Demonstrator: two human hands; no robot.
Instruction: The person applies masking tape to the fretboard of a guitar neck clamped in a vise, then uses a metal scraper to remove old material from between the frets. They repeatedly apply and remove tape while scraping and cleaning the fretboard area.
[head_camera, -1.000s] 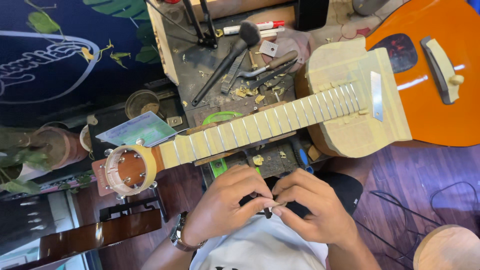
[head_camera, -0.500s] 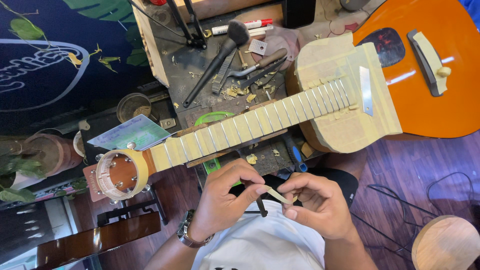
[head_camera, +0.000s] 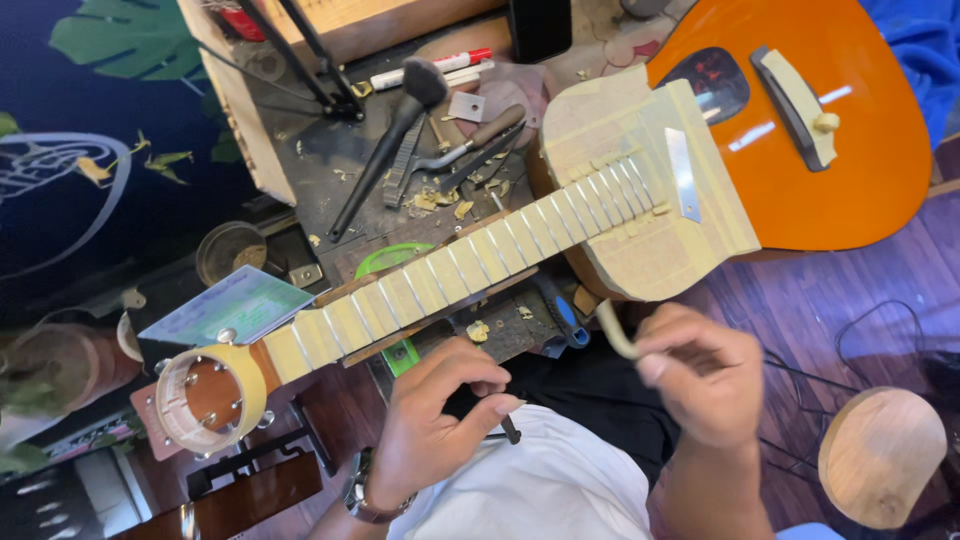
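A black brush (head_camera: 395, 140) and red marker (head_camera: 430, 68) lie on the cluttered workbench (head_camera: 300, 160) (wood chips scattered); a round wooden stool (head_camera: 880, 455) stands nearby.

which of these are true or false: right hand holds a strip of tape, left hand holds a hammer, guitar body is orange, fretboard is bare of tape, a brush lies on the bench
1. The right hand holds a pale strip of tape. True.
2. The left hand holds a hammer. False: it pinches a small dark tool.
3. The guitar body is orange. True.
4. The fretboard is bare of tape. False: cream tape covers the wood between the frets.
5. A brush lies on the bench. True.
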